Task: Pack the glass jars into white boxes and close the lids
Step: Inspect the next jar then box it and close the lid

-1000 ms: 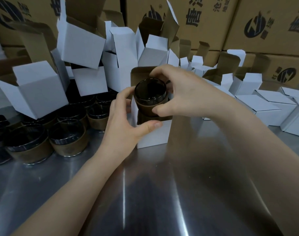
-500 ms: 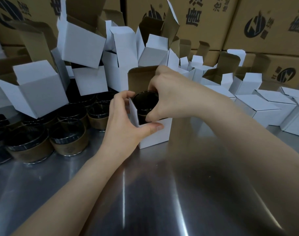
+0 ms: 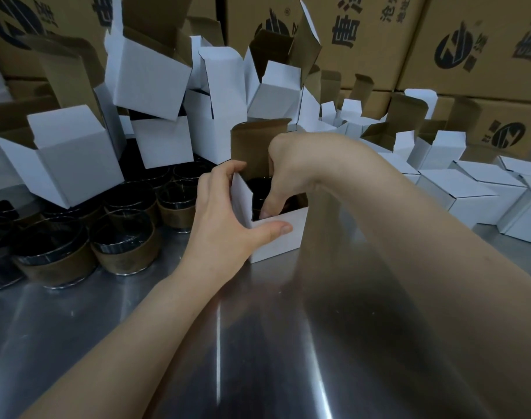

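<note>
head | left grip (image 3: 228,219) holds white box (image 3: 283,241) | right grip (image 3: 291,167) pinches jar (image 3: 259,190) | cartons (image 3: 367,55): 唐

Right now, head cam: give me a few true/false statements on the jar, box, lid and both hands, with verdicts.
1. The jar sits down inside the white box. True.
2. The lid of that box is folded shut. False: it stands upright and open behind the jar.
3. The left hand grips the box at its near left corner. True.
4. The right hand rests idle on the table. False: its fingers reach down into the box and hold the jar.
5. The loose jars stand to the right of the box. False: they stand to its left; closed boxes lie on the right.
</note>
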The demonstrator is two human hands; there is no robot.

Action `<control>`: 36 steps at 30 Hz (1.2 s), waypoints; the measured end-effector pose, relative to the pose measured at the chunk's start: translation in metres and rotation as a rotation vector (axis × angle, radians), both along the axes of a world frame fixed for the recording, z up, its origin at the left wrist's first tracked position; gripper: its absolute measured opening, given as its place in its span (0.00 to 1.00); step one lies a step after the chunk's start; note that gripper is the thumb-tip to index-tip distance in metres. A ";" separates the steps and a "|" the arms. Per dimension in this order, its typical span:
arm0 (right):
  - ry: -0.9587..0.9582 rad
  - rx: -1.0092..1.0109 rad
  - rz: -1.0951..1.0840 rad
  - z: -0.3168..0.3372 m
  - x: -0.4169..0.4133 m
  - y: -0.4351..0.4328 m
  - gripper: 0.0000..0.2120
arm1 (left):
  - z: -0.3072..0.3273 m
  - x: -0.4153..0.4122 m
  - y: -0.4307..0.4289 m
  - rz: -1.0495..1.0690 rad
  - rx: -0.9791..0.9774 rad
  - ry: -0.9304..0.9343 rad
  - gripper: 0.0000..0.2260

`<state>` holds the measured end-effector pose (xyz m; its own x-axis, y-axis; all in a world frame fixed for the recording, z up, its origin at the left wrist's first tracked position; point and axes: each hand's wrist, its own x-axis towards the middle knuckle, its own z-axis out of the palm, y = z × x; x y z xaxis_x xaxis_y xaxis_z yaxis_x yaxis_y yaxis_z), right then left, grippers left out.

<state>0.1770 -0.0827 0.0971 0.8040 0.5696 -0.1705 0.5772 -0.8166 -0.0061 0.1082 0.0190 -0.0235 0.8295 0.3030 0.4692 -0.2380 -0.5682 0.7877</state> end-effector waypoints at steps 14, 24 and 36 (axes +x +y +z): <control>0.007 -0.227 0.021 -0.005 -0.003 0.012 0.19 | 0.007 -0.005 -0.004 0.006 0.018 0.048 0.41; 0.293 0.131 -0.099 -0.009 0.012 -0.011 0.38 | 0.003 -0.003 -0.002 -0.016 0.020 0.049 0.41; 0.124 0.766 0.018 -0.032 0.004 -0.041 0.08 | 0.002 -0.001 -0.005 -0.172 -0.250 0.116 0.16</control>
